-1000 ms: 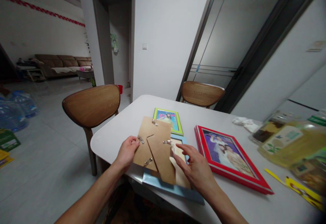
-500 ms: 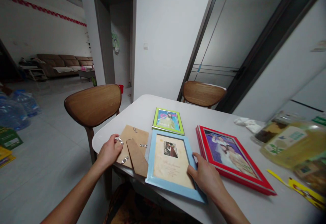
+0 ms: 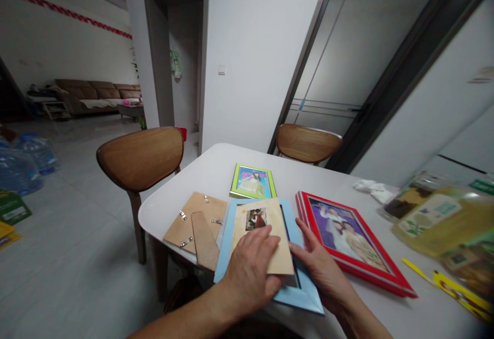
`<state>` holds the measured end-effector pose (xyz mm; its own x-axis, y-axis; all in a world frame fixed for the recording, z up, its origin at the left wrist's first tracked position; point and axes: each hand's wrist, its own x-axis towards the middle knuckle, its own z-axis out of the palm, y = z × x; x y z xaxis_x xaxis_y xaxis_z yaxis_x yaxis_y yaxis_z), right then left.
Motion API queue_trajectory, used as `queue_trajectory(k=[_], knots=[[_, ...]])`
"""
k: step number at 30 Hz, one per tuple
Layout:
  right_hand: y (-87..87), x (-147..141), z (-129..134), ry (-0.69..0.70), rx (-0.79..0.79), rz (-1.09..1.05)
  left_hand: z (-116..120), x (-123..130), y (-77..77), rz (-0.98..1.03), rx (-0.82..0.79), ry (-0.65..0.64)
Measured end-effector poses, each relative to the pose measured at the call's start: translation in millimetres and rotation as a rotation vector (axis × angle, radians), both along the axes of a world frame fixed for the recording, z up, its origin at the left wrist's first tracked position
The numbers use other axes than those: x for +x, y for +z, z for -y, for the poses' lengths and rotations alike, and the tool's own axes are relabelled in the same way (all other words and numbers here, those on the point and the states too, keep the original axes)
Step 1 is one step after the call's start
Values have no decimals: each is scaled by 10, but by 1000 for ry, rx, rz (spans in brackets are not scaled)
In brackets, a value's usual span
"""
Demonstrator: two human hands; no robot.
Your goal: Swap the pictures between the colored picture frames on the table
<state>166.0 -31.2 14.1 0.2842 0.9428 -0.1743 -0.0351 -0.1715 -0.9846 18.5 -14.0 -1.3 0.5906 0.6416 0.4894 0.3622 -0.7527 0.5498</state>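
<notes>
A light-blue picture frame (image 3: 304, 298) lies at the table's near edge. On it is a cream paper insert (image 3: 283, 256) with a small photo, turned askew and with its lower edge raised. My left hand (image 3: 252, 267) is closed on the insert, fingers over its face and thumb by the bottom edge. My right hand (image 3: 318, 262) grips the right side of the blue frame. Left of it lies a brown backing board (image 3: 193, 218) with metal clips and a stand flap, touched by neither hand.
A green picture frame (image 3: 252, 181) lies beyond the blue one. Stacked red frames (image 3: 347, 236) sit to the right. Farther right are a yellow tool (image 3: 459, 295), a white tissue (image 3: 372, 190) and plastic containers (image 3: 432, 215). Wooden chairs (image 3: 142, 156) stand around the white table (image 3: 208, 169).
My left hand has left the backing board and moved right onto the insert. The insert has shifted and tilted in the blue frame. My right hand stays at the frame's right side.
</notes>
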Motion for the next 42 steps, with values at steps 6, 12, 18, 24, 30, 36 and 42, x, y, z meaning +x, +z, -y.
queue_trajectory(k=[6, 12, 18, 24, 30, 36, 42], knots=[[-204, 183, -63, -17, -65, 418, -180, -244, 117, 202, 20, 254], [-367, 273, -100, -12, -116, 990, -356, -781, -25, 216, -190, 622], [-408, 245, -102, 35, -92, 1233, -359, -1020, -312, 63, -212, 645], [-452, 266, -70, 56, -76, 1336, -300, -1051, -427, -77, -88, 568], [-335, 29, -125, 41, 128, 1108, -237, -975, -333, -254, -51, 360], [-380, -500, -442, 215, 66, 488, -219, -829, -250, -347, -64, 245], [-145, -776, -523, 118, 276, 207, -316, -758, -196, -168, -32, 223]])
